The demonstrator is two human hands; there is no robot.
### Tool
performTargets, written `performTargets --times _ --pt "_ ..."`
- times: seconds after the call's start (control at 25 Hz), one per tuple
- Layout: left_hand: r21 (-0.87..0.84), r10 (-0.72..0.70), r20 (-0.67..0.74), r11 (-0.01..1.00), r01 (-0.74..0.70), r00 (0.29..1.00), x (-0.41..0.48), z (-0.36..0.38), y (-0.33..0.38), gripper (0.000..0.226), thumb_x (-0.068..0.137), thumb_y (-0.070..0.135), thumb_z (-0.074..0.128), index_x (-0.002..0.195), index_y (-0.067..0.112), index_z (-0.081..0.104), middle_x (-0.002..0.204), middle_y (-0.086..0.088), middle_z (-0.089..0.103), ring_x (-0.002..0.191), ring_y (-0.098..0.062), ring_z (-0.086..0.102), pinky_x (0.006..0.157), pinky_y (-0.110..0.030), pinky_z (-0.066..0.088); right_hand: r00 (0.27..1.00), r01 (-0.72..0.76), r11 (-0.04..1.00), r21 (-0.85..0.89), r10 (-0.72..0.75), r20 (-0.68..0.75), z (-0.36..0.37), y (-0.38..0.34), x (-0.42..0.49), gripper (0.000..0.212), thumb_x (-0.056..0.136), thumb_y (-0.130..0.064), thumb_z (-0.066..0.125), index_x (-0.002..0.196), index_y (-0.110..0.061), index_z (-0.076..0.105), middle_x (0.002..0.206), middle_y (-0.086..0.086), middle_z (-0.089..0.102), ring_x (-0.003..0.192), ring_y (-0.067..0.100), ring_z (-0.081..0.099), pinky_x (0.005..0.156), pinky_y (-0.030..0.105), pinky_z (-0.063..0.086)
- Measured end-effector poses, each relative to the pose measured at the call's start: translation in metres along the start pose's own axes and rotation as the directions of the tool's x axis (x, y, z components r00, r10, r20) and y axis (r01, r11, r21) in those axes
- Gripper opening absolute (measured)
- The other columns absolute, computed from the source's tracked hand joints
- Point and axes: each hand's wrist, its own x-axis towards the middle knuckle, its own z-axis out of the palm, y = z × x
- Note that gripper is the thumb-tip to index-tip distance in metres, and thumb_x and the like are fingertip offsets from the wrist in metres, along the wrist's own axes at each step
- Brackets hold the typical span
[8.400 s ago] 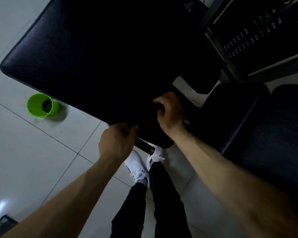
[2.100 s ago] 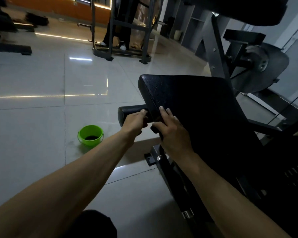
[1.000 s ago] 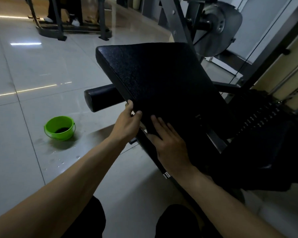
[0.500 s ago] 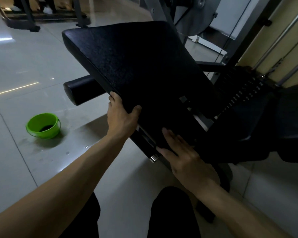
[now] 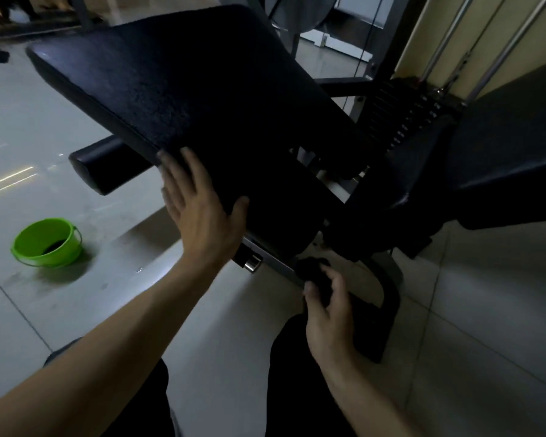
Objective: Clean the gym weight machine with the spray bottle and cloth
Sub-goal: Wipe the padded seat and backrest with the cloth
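Open floor [image 5: 85, 310] lies to the left, broken only by the green bucket [image 5: 46, 242]. The slanted pad [image 5: 202, 99] overhangs the middle, with the roller [image 5: 104, 167] jutting out beneath its left edge. Under its low end the metal bar [image 5: 268, 258] and curved foot [image 5: 390, 294] leave a tight gap, taken by the right hand [image 5: 327, 310] gripping a dark cloth [image 5: 312, 271]. The seat [image 5: 511, 159] and weight stack [image 5: 401, 121] wall off the right.

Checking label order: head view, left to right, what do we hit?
green bucket → left hand → right hand gripping a dark cloth → dark seat pad at far right
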Motion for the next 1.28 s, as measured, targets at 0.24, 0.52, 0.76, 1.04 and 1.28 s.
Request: performTargets --times 0.24,0.52,0.76,1.04,1.28 --pt "0.294 0.504 0.285 0.763 -0.575 0.815 -0.017 0.028 0.001 0.054 0.1 0.039 0.045 0.153 0.032 0.042 0.168 -0.001 0.023 0.157 -0.036 0.002 0.12 -0.069 0.002 0.773 -0.558 0.534 0.635 0.612 0.166 0.056 -0.049 0.004 0.039 0.104 -0.039 0.054 0.14 -0.023 0.055 0.13 0.01 0.066 0.112 0.025 0.066 0.098 0.039 0.05" --pt "0.305 0.532 0.244 0.751 -0.585 0.811 -0.016 0.033 -0.005 0.051 0.1 0.036 0.051 0.151 0.033 0.045 0.165 0.002 0.031 0.156 -0.033 0.01 0.121 -0.068 0.003 0.761 -0.577 0.536 0.616 0.627 0.168 0.037 -0.079 0.034 0.02 0.111 -0.023 0.039 0.114 -0.021 0.059 0.098 0.004 0.065 0.103 0.022 0.066 0.108 0.037 0.045" --pt "0.314 0.541 0.24 0.743 -0.592 0.806 -0.015 0.035 -0.007 0.052 0.1 0.036 0.048 0.151 0.033 0.044 0.165 0.001 0.029 0.157 -0.032 0.008 0.12 -0.069 0.005 0.767 -0.536 0.56 0.632 0.636 0.086 0.041 -0.068 0.053 0.04 0.109 -0.029 0.046 0.149 -0.023 0.046 0.144 0.01 0.057 0.13 0.032 0.058 0.115 0.047 0.043" --pt "0.264 0.558 0.251 0.746 -0.611 0.791 -0.016 0.03 -0.009 0.055 0.099 0.029 0.056 0.152 0.031 0.043 0.166 -0.001 0.028 0.157 -0.032 0.009 0.121 -0.067 0.01 0.891 -0.451 0.838 0.309 0.442 0.102 0.041 -0.069 -0.035 0.025 0.106 -0.025 0.054 0.112 -0.048 0.061 0.112 -0.014 0.066 0.108 0.011 0.066 0.102 0.033 0.053" --pt "0.077 0.213 -0.149 0.976 -0.203 0.966 0.012 -0.027 -0.03 0.068 0.091 0.001 0.06 0.155 0.017 0.042 0.168 -0.012 0.02 0.156 -0.033 0.014 0.124 -0.053 0.024 0.884 0.463 0.877 0.13 -0.467 0.004 0.035 -0.105 0.02 0.04 0.103 -0.013 0.06 0.139 -0.027 0.052 0.151 -0.005 0.05 0.139 0.003 0.048 0.106 0.024 0.05"
